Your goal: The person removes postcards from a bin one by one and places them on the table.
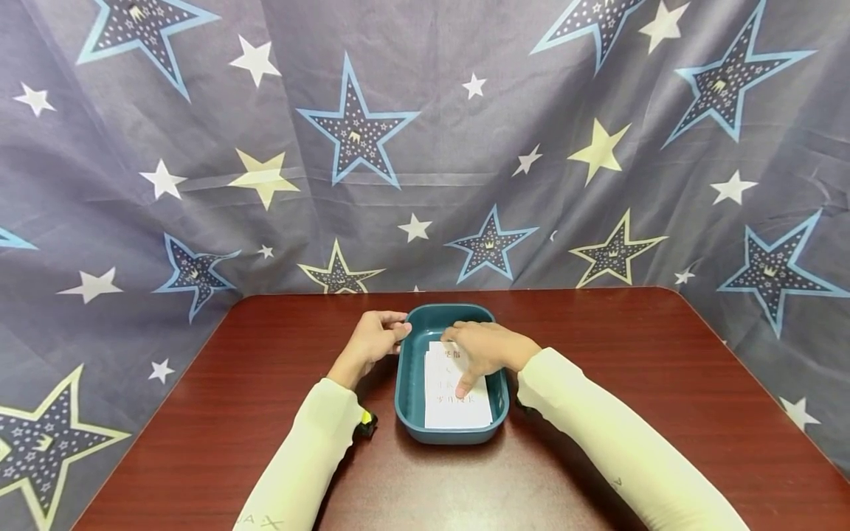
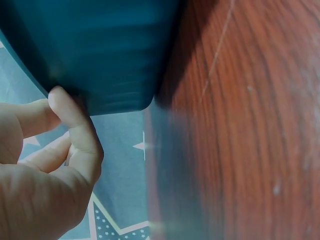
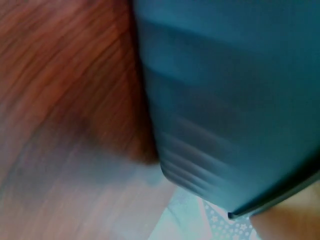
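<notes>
A dark teal plastic bin (image 1: 412,435) stands on the table with a small stack of white paper cards (image 1: 448,417) lying in it. Faint printed characters run across the top card. My left hand (image 1: 375,339) pinches the bin's rim at its far left side; the left wrist view shows bent fingers (image 2: 75,125) against the bin's outer wall. Inside the bin, my right hand (image 1: 488,346) lies over the cards, its thumb spread across the print and its fingers near their far edge. The bin's wall hides most of that hand in the right wrist view.
The reddish-brown wooden table (image 1: 292,354) extends around the bin on all sides. Behind its far edge hangs a grey curtain (image 1: 425,133) printed with stars. A dark wrist strap with a yellow-green patch (image 1: 365,420) shows below the left sleeve.
</notes>
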`<state>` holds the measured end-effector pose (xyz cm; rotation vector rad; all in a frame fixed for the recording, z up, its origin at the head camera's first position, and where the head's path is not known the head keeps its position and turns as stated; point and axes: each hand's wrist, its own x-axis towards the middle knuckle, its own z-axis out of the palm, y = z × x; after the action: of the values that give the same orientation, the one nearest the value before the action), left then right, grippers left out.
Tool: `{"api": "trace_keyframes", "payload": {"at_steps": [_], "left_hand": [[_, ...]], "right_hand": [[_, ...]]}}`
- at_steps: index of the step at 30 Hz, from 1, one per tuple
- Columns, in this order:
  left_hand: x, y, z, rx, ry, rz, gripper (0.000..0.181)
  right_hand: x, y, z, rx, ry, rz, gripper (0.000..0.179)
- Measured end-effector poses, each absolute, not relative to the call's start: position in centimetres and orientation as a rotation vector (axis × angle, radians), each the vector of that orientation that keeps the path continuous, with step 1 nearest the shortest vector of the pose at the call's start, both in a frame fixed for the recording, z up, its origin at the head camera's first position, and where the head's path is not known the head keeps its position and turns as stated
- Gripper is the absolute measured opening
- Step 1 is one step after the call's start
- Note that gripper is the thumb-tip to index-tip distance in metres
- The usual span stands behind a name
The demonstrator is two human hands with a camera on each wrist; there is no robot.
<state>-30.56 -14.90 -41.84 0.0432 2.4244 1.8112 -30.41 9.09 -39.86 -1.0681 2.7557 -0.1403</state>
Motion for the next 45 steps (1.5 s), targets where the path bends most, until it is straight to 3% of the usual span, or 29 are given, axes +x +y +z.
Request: {"api": "trace_keyframes", "payload": {"at_steps": [8,11,26,45], "left_hand": [[-30.8,-15.0,-41.9,0.025,2.379,1.847,0.037],[-30.8,-15.0,-41.9,0.014,2.374,1.856,0.036],[-30.8,-14.9,-41.8,0.009,2.390,1.848,0.036],[-30.7,-14.8,-41.9,-0.032,2.342,1.874,0.035]], "right_hand": [[-30.8,10.1,-39.0,-1.143,2.693,-0.690,0.035],[-31.0,10.6,-38.3,-1.175,2.616,-0.940,0.025],[-30.4,15.3,-36.8,-0.949,2.356,-1.696,0.029],[-31.2,22.6,-37.1,-0.608,2.350,-1.851,0.030]]}}
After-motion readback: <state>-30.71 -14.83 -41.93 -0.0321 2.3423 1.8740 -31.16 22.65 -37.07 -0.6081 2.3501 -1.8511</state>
